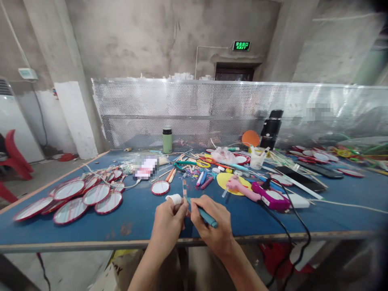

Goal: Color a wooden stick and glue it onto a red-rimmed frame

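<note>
My left hand [171, 218], with a white wrap around one finger, pinches a narrow flat stick [184, 186] that points up and away from me. Bands of colour show along the stick. In my right hand [214, 220] is a teal marker [207, 217], held like a pen, its tip end close to the stick beside my left thumb. Both hands are over the table's front edge. Just beyond them lie a small round red-rimmed disc [160, 188] and several coloured markers [203, 178].
Red-rimmed discs [70, 211] are heaped at left. A phone [146, 167] lies on the blue table [130, 226]. A pink and purple glue gun [245, 190] with black cables lies at right. Behind stand a green bottle [167, 141], a black flask [271, 131] and a perforated metal screen [145, 103].
</note>
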`<state>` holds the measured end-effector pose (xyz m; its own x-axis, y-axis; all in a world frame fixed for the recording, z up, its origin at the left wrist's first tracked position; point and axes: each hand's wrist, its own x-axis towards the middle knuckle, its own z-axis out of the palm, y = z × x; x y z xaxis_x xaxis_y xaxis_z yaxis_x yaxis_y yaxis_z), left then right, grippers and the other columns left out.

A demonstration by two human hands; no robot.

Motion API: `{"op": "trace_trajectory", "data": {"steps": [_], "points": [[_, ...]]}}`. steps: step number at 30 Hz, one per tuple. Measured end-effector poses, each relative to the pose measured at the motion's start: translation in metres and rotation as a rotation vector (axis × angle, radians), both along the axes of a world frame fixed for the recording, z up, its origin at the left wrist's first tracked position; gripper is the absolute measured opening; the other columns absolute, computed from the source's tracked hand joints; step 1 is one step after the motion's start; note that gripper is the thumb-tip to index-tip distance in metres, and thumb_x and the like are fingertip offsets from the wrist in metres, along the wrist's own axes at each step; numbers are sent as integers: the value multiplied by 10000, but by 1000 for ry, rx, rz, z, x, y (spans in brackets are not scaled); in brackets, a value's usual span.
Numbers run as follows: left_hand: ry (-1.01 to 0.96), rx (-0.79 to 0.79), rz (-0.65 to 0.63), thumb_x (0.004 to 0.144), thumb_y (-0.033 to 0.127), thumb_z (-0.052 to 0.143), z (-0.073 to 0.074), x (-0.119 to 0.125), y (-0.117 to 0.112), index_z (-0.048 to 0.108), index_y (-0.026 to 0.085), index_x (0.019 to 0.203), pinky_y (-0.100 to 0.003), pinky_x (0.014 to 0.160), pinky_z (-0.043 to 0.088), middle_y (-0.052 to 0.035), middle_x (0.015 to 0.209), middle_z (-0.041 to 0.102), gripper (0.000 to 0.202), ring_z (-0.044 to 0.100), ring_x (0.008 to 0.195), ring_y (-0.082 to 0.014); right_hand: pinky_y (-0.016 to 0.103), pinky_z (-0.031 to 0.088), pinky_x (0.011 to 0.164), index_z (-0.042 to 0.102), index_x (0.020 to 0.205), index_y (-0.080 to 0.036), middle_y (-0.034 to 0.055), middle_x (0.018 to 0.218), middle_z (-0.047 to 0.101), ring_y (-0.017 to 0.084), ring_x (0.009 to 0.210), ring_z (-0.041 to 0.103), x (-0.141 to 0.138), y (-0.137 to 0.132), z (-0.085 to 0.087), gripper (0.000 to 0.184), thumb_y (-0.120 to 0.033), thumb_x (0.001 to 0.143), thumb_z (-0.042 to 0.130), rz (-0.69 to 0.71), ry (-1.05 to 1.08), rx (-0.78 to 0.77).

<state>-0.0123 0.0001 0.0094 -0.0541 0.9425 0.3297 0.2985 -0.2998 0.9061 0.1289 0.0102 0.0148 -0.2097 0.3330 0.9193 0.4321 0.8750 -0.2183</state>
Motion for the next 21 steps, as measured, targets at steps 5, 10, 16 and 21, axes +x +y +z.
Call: {"op": "trace_trajectory", "data": {"steps": [5,10,16,21], "points": [[-12,-6,-1,867,438,543,-1,0,2,485,223,639,-217,461,331,56,454,498,319,491,410,-121,234,473,607,622,921,-199,-1,714,626,120,612,603,0,1,-1,102,-130,951,554,-2,14,9],[11,4,9,876,430,537,-1,0,2,491,221,641,-217,466,331,57,443,491,318,490,412,-123,239,466,606,616,897,-195,5,710,634,123,611,603,0,0,0,110,-120,947,553,-22,6,8],[2,3,1,875,421,545,-1,-1,1,507,218,649,-217,464,327,56,456,505,306,489,411,-120,237,463,604,622,905,-193,7,716,637,122,619,609,0,0,0,118,-106,944,554,-25,37,19],[-13,-4,-5,871,441,541,0,0,0,502,217,656,-215,464,330,61,452,490,313,488,414,-121,233,468,624,620,921,-188,10,730,644,120,633,607,1,0,0,103,-103,940,565,-2,20,26]]}}
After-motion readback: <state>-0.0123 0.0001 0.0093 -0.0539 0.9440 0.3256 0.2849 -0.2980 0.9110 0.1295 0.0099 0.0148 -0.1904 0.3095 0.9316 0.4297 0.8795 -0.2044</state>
